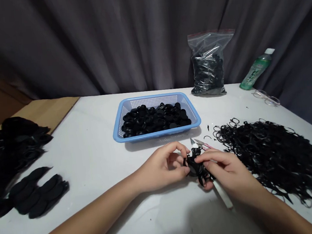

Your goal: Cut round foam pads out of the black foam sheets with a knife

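A grey curtain [136, 33] hangs behind a white table [83, 169]. On the table sit one blue plastic basket [154, 97] of black rings, one zip bag [208, 67] of black rings, one green bottle [255, 71] with a label too blurred to read, and one pair of glasses [265, 98]. Two black heaps lie apart, a heap of strips [271, 157] on the right and a heap of pieces [12, 154] on the left. The left hand [161, 166] and right hand [222, 167] are together, clamped on a bunch of black loops [197, 164] in front of the basket. One pair of pink-handled snips [202, 143] lies just beyond the right hand.
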